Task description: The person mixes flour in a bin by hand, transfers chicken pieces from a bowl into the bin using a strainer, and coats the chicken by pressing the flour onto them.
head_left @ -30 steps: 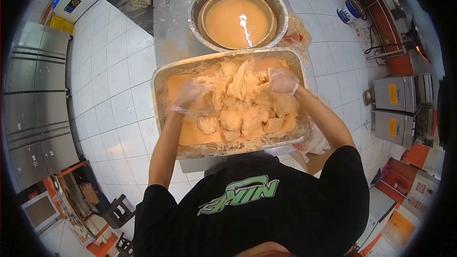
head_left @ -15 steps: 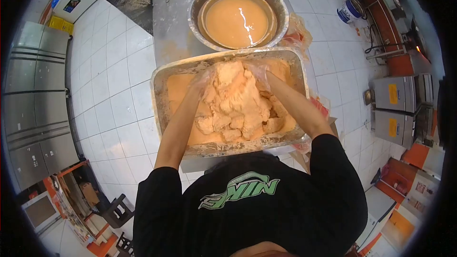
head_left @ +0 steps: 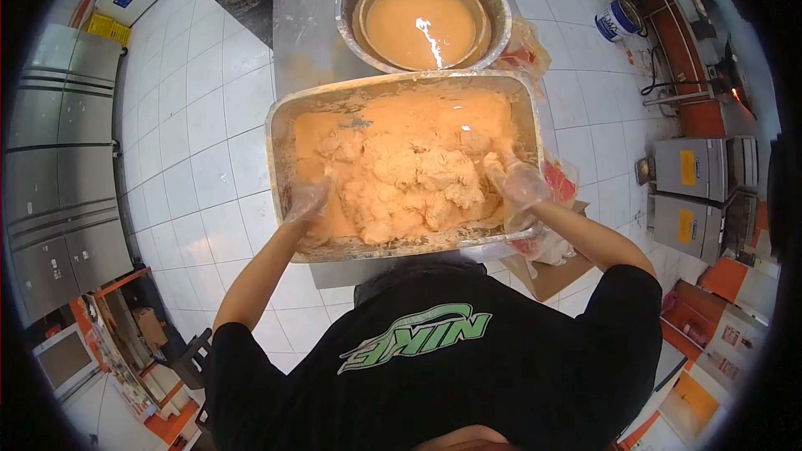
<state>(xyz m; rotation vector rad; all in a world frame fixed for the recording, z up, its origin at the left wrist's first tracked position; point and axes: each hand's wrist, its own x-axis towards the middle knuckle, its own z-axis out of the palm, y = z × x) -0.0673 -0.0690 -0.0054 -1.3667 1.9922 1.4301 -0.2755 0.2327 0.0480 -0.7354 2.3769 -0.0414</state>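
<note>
Commercial kitchen: tall stainless-steel refrigerator cabinets [head_left: 58,159], white tiled floor [head_left: 200,117], steel worktable [head_left: 305,42], boxy metal fryer units [head_left: 697,167], and a large rectangular metal pan [head_left: 278,159] of flour-coated pieces [head_left: 409,175].

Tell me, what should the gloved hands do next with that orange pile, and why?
Probably scoop inward under the heap of orange flour-coated pieces and toss it: the gloved left hand and right hand sit open at its opposite sides in the rectangular metal tray.

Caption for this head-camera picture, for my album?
Gloved left hand and right hand flank orange-coated pieces heaped in a metal tray, a bowl of orange liquid beyond.
</note>
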